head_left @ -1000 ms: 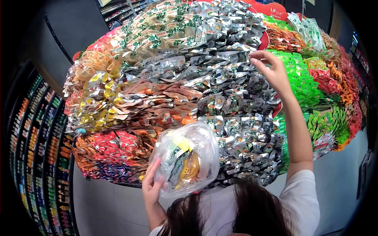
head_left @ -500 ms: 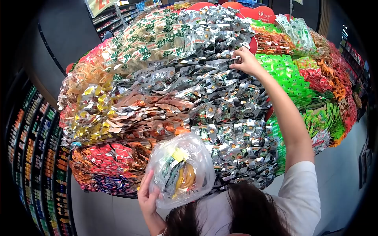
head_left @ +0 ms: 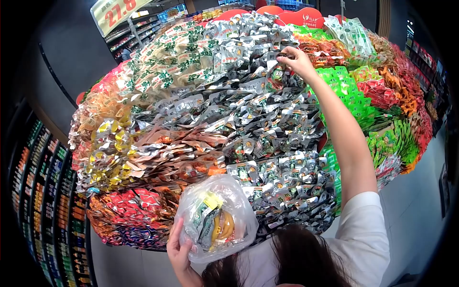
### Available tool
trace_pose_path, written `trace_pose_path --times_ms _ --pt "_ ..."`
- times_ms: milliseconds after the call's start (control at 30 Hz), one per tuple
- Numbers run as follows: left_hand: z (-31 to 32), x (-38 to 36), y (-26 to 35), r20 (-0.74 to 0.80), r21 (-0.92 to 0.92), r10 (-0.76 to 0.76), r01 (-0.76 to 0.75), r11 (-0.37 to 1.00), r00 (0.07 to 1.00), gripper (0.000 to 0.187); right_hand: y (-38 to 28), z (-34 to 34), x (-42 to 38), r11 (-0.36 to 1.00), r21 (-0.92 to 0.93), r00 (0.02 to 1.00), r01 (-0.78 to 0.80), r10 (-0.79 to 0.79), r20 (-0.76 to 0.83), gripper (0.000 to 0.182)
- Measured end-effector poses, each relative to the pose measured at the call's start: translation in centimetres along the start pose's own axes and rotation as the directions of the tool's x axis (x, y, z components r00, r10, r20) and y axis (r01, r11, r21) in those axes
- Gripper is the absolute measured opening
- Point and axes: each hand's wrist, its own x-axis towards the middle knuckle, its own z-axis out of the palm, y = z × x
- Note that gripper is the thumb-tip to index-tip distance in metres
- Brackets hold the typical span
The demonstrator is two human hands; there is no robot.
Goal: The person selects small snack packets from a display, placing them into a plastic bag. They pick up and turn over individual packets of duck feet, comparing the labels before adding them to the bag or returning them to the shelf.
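My left hand (head_left: 180,246) grips the side of a clear plastic bag (head_left: 246,234) at the lower middle. Through the film show several snack packets, one dark green and one yellow-brown, and a yellow label. My right hand (head_left: 297,63) reaches to the far side of the heap, with thumb and fingers closed on the top edge of a small snack packet (head_left: 276,79). That packet hangs upright, its face showing green and red print. Around it lie rows of silver and black snack packets (head_left: 258,107).
Green packets (head_left: 342,91) lie right of my arm, and brown packets (head_left: 177,143) left of centre. Red packets (head_left: 138,203) fill the near left. A price sign (head_left: 117,14) stands at the back left. Stocked shelves (head_left: 48,201) line the left side.
My right hand has lifted a packet from the heap, turning its printed face into view. The view has shifted slightly, and my left hand still holds the bag.
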Motion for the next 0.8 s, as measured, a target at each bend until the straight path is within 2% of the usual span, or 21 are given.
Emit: trace_pose_path --times_ms 100,200,433,467,600,667,767,800 --pt "0.1 0.0 -0.1 -0.002 -0.002 -0.011 0.011 1.000 1.000 0.057 1.1 0.0 0.9 0.995 -0.091 0.999 0.038 -0.040 -0.022 0.034" --pt "0.0 -0.2 -0.2 -0.008 -0.008 -0.005 0.005 1.000 1.000 0.058 0.7 0.1 0.7 0.997 -0.073 0.998 0.034 -0.037 -0.043 0.038" --pt "0.1 -0.5 -0.3 -0.003 -0.053 -0.011 0.010 0.999 1.000 0.060 0.3 0.3 0.4 0.989 -0.120 0.992 0.090 -0.100 -0.079 0.040" --pt "0.0 -0.5 -0.4 -0.002 -0.051 -0.011 0.011 0.999 1.000 0.060 -0.2 0.3 0.0 1.000 0.007 0.999 0.006 -0.006 -0.037 0.038" --pt "-0.2 -0.5 -1.0 -0.015 -0.034 0.017 -0.017 0.999 1.000 0.060 -0.4 0.6 -0.4 1.000 -0.013 1.000 0.001 -0.001 -0.025 0.035" --pt "-0.1 -0.5 -0.9 -0.005 -0.018 0.035 -0.035 0.999 0.999 0.060 0.1 1.0 -0.4 0.981 -0.120 0.988 0.150 -0.154 -0.024 0.033" --pt "0.3 -0.6 -0.1 -0.014 -0.054 0.001 -0.001 0.999 1.000 0.060 -0.4 1.1 -1.2 0.985 -0.139 0.995 0.099 -0.094 0.041 0.033" --pt "0.4 -0.7 0.1 -0.015 -0.062 -0.008 0.007 0.998 1.000 0.061 -0.6 1.2 -1.4 0.975 -0.166 0.989 0.148 -0.147 0.017 0.035"
